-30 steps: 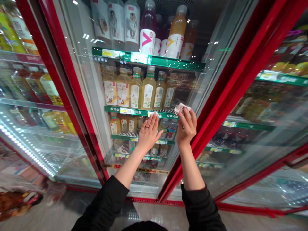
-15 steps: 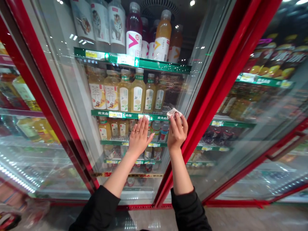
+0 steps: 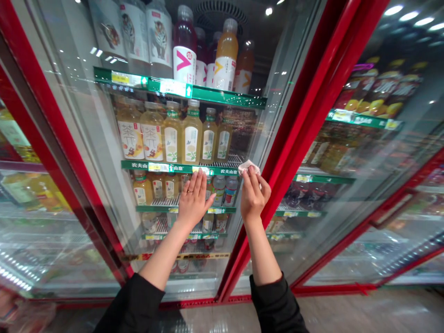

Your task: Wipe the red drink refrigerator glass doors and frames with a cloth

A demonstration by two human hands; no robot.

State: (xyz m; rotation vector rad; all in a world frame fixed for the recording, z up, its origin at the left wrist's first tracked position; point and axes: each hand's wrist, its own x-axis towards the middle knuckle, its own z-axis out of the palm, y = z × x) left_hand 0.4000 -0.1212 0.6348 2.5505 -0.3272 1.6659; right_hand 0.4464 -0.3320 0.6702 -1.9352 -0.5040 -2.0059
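A: State the position of the cloth.

B: The cloth is white and crumpled. It is at the glass door, near the red frame, by the right end of a green shelf strip.

A: State the condition of the right hand.

B: Fingertips closed on the cloth, knuckles bent, wrist below.

A: And the left hand?

B: Spread flat, palm toward the glass, thumb pointing toward the right hand; it grips nothing. Firm contact with the glass cannot be confirmed. A ring is fitted on one finger. The two hands are apart, side by side.

A: List the items behind the glass.

B: Directly above the left hand, a row of yellow tea bottles stands upright. On the shelf above are a purple bottle, an orange bottle and bottles with tiger labels.

A: Outermost items?

B: Black sleeves on both forearms; grey floor below.
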